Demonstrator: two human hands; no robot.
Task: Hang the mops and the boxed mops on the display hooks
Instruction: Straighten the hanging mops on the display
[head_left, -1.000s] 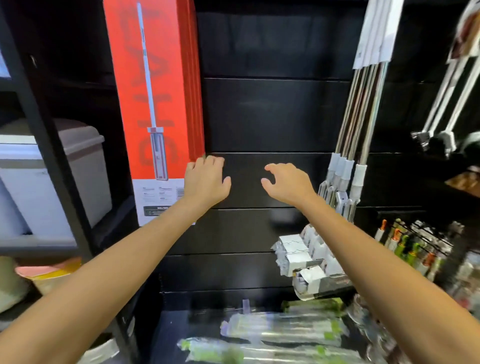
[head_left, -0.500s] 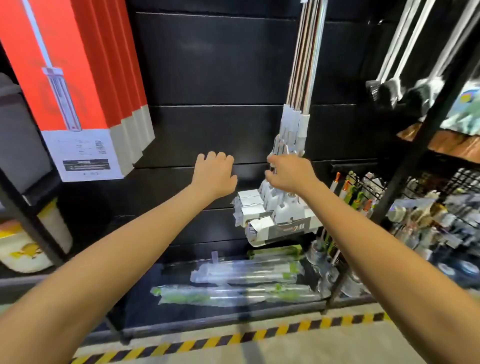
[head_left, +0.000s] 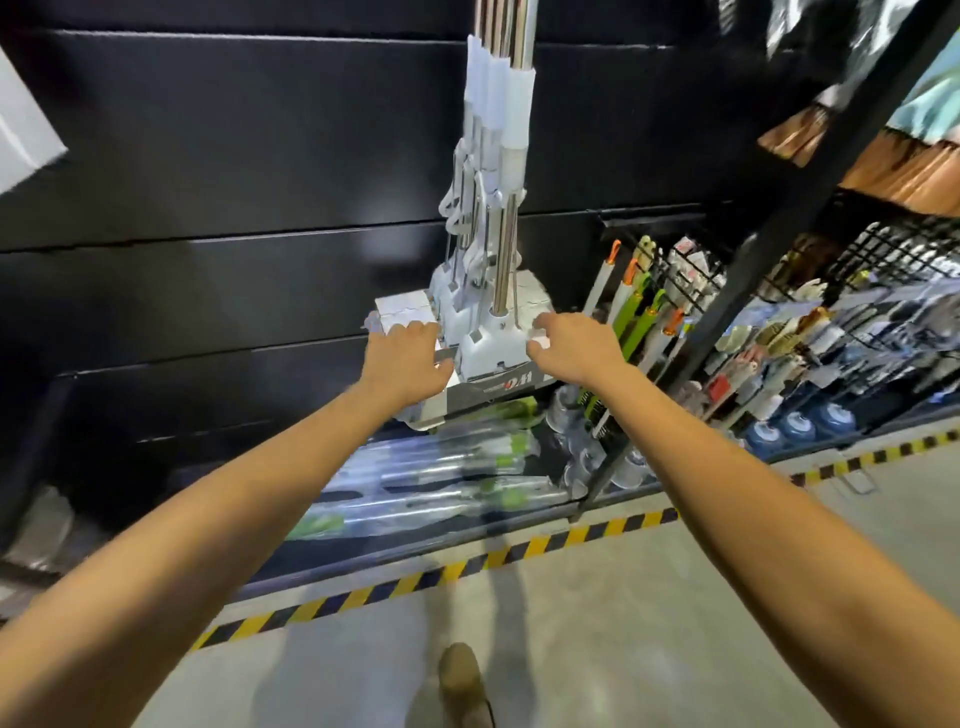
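Several hanging mops (head_left: 501, 171) with steel poles and white fittings hang against the black slat wall (head_left: 234, 156). Their flat white heads (head_left: 488, 343) are stacked together at the bottom, wrapped in grey-and-white card sleeves. My left hand (head_left: 408, 358) grips the left end of the front mop head, thumb below and fingers on top. My right hand (head_left: 571, 348) grips its right end with curled fingers. A white corner of a boxed mop (head_left: 26, 135) shows at the far left edge.
Plastic-wrapped green mops (head_left: 431, 467) lie on the low bottom shelf. A slanted black rack post (head_left: 727, 291) stands close on the right, with green and orange-handled brushes (head_left: 639, 312) beside it. Yellow-black floor tape (head_left: 467, 566) marks the shelf edge; my shoe (head_left: 462, 686) is below.
The view swung right and down, away from the red boxed mops. Both hands dropped from the wall and poles to the mop heads and took hold of the front one's ends.
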